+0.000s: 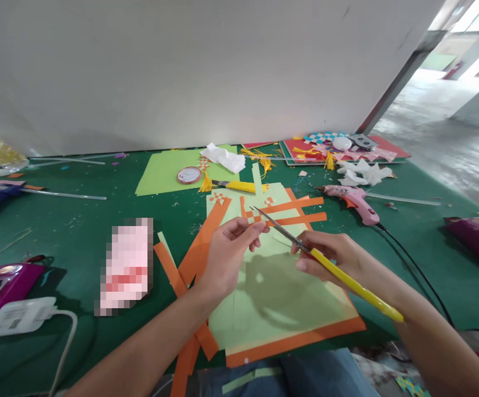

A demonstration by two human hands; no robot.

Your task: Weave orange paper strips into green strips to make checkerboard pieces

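My left hand (pixel 233 248) pinches a small piece of woven orange and pale green paper (pixel 256 216) between thumb and fingertips. Two long orange strips (pixel 301 205) stick out from it to the right. In my right hand (pixel 334 253) is a pair of scissors (pixel 346 278) with yellow handles. Its dark blades point up and left, their tips slightly apart close to the woven piece. Below both hands lie pale green sheets (pixel 289 298) over orange paper (pixel 305 343). Wide orange strips (pixel 204 242) lie beside and under my left wrist.
A yellow utility knife (pixel 241 186), a round dial (pixel 188 175) and crumpled white tissue (pixel 225 158) lie behind. On the right are a pink glue gun (pixel 353 201) with its cord and a purple power strip (pixel 474 237). Another power strip (pixel 11 281) with a white adapter sits left.
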